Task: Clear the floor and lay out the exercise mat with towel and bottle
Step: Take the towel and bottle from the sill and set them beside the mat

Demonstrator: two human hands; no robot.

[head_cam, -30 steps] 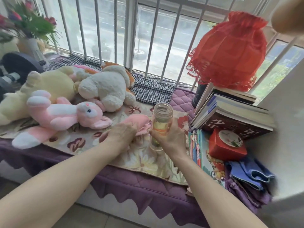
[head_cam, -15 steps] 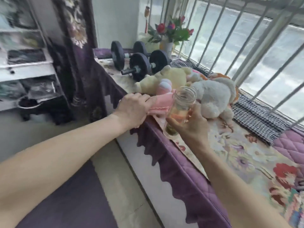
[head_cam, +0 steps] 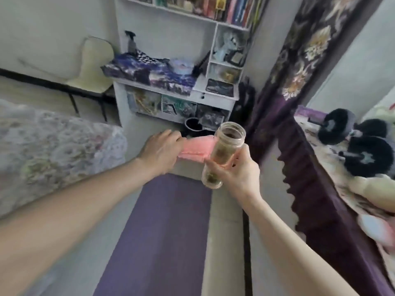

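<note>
- Purple foam exercise mat [head_cam: 162,231] is already rolled out flat on the pale floor [head_cam: 226,231], running lengthwise away from the camera between the bed with the floral cover [head_cam: 53,150] and the window bench.
- Left hand [head_cam: 161,150] is closed around a folded pink towel [head_cam: 197,149], pinching one end of it so the rest sticks out to the right, up in the air above the far end of the mat.
- Right hand [head_cam: 237,173] is wrapped around the lower half of a clear glass bottle with no lid [head_cam: 223,152]; there's yellowish liquid and some dark bits at the bottom. It's tilted a little, open mouth pointing up and away.
- The bottle overlaps the towel's right end from this angle; can't tell if they actually touch.
- Straight ahead is a white shelf unit [head_cam: 181,82] crammed with books and clutter, a cream chair [head_cam: 94,58] to its left.
- On the right, the bench with the frilly purple quilted cover [head_cam: 316,189] holds black dumbbells [head_cam: 359,146], pretty blurry, and a pale yellow plush toy [head_cam: 376,189].
</note>
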